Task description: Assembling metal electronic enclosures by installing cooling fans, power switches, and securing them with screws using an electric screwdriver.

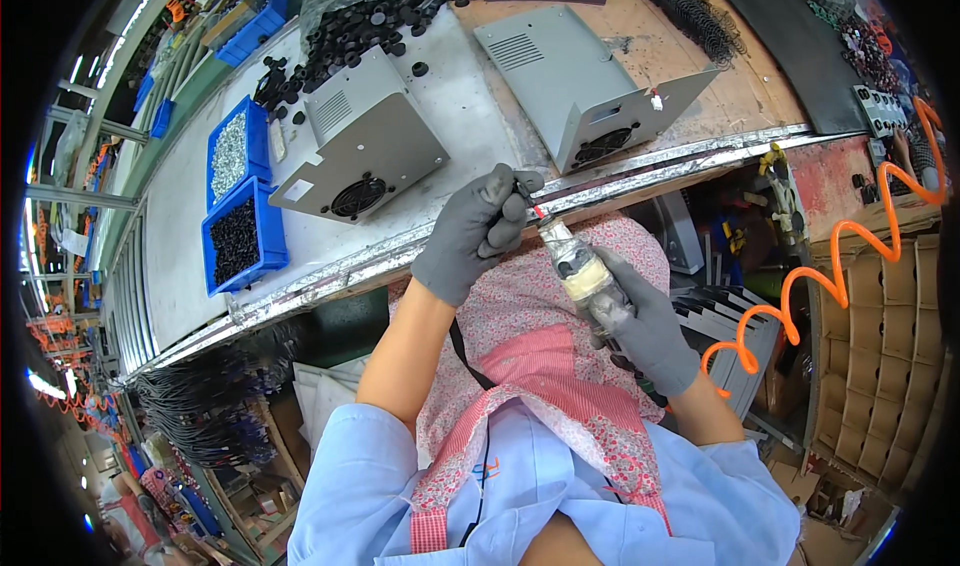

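Both my hands wear grey gloves and are over my lap at the table's front edge. My right hand (645,326) is closed around a pneumatic screwdriver (580,266) wrapped in worn tape. A thin red piece (539,211) shows at the tool's front end, close to my left fingers. My left hand (480,228) is closed, its fingertips pinched around a small dark piece (527,180) too small to name. Beyond it on the table stand two grey sheet-metal housings, the left one (375,146) and the right one (610,96), each with a round black fan grille and vent slots.
Blue bins hold silvery small parts (229,156) and black screws (236,241) at the left. Loose black caps (365,31) are heaped at the back. An orange coiled air hose (790,306) hangs at my right, by a divided cardboard box (880,366). Black cables (200,406) hang below the table.
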Demonstrator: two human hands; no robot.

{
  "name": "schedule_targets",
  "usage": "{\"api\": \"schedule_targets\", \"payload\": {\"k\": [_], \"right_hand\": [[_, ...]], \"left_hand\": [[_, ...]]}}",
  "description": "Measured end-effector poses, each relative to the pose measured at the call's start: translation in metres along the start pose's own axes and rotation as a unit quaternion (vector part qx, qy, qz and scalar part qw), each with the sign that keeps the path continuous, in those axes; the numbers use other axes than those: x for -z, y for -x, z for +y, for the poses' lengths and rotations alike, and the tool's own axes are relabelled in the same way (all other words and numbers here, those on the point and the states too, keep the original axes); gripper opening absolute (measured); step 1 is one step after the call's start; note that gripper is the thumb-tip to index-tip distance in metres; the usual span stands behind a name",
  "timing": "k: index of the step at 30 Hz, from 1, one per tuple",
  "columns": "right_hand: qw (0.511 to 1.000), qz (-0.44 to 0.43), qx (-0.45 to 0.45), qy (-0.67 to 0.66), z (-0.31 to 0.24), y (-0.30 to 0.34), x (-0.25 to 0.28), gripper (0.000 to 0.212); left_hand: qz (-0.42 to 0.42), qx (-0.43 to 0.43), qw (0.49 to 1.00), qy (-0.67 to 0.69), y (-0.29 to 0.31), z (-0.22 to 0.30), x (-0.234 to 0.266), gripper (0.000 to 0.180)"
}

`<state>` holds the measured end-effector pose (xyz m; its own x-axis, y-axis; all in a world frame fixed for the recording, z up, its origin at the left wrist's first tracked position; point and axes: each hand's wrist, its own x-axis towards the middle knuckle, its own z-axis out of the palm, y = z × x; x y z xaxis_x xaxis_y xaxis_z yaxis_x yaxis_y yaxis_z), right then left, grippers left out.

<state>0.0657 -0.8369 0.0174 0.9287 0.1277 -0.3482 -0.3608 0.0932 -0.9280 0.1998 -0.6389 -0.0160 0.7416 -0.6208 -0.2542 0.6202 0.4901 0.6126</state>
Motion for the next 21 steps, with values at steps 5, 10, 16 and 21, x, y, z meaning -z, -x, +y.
{"api": "schedule_targets", "payload": {"k": [5, 10, 16, 21], "right_hand": [[1.0, -0.008, 0.009, 0.011, -0.002, 0.0, -0.001, 0.058], [0.999, -0.027, -0.012, 0.02, -0.002, 0.003, 0.004, 0.059], [0.999, -0.039, 0.012, 0.027, -0.003, 0.008, 0.013, 0.058], [0.998, 0.04, 0.03, 0.032, -0.004, 0.012, 0.022, 0.057]], "left_hand": [[0.069, 0.007, 0.996, -0.047, 0.0, 0.0, -0.003, 0.034], [0.139, -0.032, 0.942, -0.304, 0.009, 0.018, -0.032, 0.031], [0.065, 0.015, 0.951, -0.302, 0.006, 0.022, -0.023, 0.036], [-0.022, -0.023, 0.969, -0.244, -0.009, 0.006, -0.022, 0.059]]}}
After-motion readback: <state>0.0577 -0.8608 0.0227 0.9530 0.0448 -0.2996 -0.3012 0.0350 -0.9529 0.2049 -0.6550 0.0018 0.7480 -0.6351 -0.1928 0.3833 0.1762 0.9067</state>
